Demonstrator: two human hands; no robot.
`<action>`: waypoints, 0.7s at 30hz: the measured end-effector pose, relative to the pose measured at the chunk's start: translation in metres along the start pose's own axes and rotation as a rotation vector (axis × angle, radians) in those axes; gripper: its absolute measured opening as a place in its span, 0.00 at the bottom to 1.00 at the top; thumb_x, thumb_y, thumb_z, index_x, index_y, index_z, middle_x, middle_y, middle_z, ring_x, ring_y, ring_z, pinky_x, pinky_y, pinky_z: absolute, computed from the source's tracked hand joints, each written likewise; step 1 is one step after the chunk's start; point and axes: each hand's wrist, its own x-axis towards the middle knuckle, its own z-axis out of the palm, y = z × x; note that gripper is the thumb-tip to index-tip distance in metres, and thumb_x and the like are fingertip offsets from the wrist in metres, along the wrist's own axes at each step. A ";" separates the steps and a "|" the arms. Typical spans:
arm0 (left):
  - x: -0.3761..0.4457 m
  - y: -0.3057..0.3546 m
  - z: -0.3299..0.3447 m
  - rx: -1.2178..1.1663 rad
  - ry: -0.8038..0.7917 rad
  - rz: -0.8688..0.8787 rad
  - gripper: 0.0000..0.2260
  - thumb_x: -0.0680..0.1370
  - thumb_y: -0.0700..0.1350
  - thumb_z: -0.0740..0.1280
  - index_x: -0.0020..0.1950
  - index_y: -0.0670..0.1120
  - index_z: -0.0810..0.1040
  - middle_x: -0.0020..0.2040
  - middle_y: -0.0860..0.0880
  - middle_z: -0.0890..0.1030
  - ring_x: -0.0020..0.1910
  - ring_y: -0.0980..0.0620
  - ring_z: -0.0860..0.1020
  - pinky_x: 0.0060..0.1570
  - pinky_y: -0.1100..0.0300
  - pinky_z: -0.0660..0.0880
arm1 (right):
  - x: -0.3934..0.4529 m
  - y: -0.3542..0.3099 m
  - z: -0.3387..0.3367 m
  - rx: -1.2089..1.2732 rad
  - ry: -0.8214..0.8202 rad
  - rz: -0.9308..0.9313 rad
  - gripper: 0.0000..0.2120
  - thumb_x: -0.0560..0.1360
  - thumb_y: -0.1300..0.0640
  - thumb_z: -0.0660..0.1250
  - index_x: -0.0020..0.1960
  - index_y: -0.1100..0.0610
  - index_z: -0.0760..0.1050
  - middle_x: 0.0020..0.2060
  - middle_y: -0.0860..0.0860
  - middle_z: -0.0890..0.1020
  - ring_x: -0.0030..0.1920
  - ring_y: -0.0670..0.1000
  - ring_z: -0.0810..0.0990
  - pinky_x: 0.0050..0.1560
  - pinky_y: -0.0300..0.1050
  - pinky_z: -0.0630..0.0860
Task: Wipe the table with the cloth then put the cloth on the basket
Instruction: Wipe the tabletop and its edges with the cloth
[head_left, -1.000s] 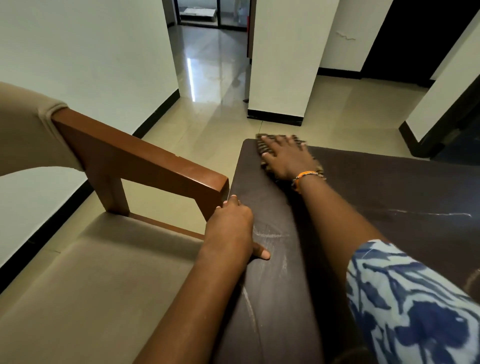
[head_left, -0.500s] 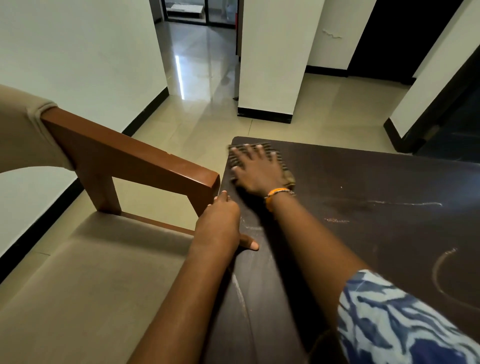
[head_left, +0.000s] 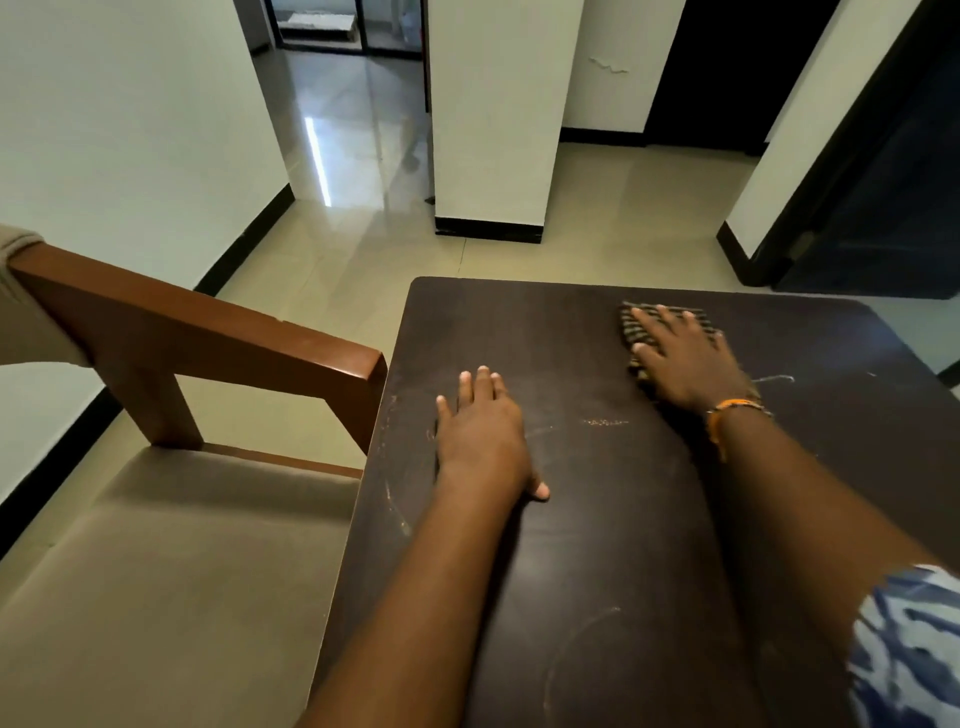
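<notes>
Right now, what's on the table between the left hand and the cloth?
Nothing solid: in the head view only bare dark table with faint chalky smudges separates the left hand from the cloth under the right hand.

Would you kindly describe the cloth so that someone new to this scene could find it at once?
Start at the dark brown table that fills the lower right of the view, beside a wooden armchair. Near its far edge, the right hand lies flat, pressing down on the cloth. It is a small, dark piece with pale stripes, the only loose thing visible on the tabletop.
</notes>
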 end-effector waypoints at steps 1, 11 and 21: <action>0.001 0.001 0.002 0.028 0.007 -0.018 0.54 0.67 0.56 0.74 0.76 0.39 0.39 0.78 0.43 0.39 0.76 0.44 0.37 0.73 0.44 0.41 | -0.003 0.014 -0.003 0.004 0.001 0.061 0.25 0.81 0.46 0.49 0.76 0.44 0.49 0.77 0.50 0.53 0.76 0.55 0.49 0.74 0.62 0.47; 0.009 0.010 -0.003 0.224 -0.031 -0.068 0.57 0.66 0.58 0.74 0.75 0.37 0.36 0.77 0.39 0.38 0.75 0.40 0.33 0.71 0.40 0.37 | -0.016 -0.111 0.024 0.043 0.010 -0.176 0.24 0.80 0.47 0.52 0.75 0.43 0.52 0.77 0.49 0.52 0.77 0.55 0.46 0.73 0.61 0.42; 0.011 0.001 -0.002 0.287 -0.061 0.003 0.55 0.68 0.62 0.70 0.75 0.41 0.35 0.77 0.41 0.37 0.74 0.40 0.32 0.70 0.40 0.35 | -0.017 0.004 -0.001 0.020 -0.005 -0.079 0.24 0.81 0.48 0.51 0.75 0.43 0.51 0.77 0.48 0.53 0.77 0.54 0.49 0.74 0.62 0.48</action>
